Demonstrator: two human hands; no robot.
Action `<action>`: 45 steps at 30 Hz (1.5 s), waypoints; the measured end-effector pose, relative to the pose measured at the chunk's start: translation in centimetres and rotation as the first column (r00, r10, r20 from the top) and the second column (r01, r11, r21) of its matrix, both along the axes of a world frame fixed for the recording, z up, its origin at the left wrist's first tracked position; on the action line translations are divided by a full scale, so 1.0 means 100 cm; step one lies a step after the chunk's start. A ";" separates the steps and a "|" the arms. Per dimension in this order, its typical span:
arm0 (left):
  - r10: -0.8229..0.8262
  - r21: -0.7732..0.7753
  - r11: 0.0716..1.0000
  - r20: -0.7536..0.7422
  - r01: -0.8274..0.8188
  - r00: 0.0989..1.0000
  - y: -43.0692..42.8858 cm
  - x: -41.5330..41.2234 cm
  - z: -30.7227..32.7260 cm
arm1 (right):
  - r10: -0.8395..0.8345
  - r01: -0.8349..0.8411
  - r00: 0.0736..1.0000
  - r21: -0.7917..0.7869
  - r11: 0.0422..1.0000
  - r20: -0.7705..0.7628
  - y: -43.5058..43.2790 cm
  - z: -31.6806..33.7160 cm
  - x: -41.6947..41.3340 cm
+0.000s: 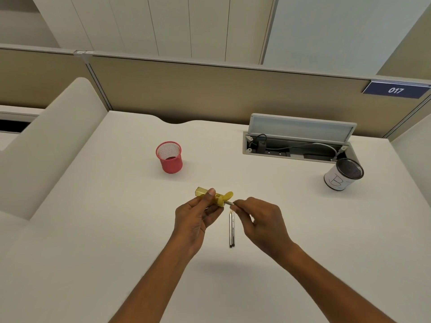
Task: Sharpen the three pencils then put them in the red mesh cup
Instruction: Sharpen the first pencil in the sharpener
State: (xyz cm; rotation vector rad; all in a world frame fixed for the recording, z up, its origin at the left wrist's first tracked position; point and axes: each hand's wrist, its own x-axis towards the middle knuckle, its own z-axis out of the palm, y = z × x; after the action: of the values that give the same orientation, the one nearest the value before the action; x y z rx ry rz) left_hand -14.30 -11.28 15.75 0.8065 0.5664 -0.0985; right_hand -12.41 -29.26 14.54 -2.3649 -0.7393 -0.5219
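My left hand (196,217) grips a yellow translucent sharpener (211,195) above the white desk, its lid flipped open at the right end. My right hand (258,220) pinches a dark pencil (229,203) whose tip is inside the sharpener's opening; most of the pencil is hidden by my fingers. Two more pencils (231,229) lie side by side on the desk just below my hands, pointing away from me. The red mesh cup (169,157) stands upright and looks empty, beyond and to the left of my hands.
A white-wrapped black mesh cup (342,174) marked with a letter stands at the right. An open cable tray (296,145) with wires sits in the desk behind it. A beige partition (210,94) runs along the back, a low divider (53,141) on the left.
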 end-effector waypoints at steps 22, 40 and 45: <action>0.056 -0.015 0.998 -0.009 -0.056 0.998 0.008 0.009 0.006 | 0.080 -0.055 0.991 -0.215 0.975 0.110 -0.008 0.006 0.003; 0.008 -0.014 1.000 -0.001 -0.008 1.000 0.005 0.002 0.000 | 0.026 0.212 0.647 0.213 0.954 -0.762 -0.002 0.026 0.011; -0.004 -0.012 1.000 0.003 0.004 1.000 0.004 0.000 -0.003 | 0.133 0.289 0.460 0.290 0.912 -0.878 -0.003 0.033 0.011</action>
State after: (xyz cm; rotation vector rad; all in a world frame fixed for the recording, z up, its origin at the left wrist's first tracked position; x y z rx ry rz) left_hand -14.30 -10.84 15.47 0.7963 0.5608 -0.1046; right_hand -11.29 -29.60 17.81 -1.8645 0.0137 0.5336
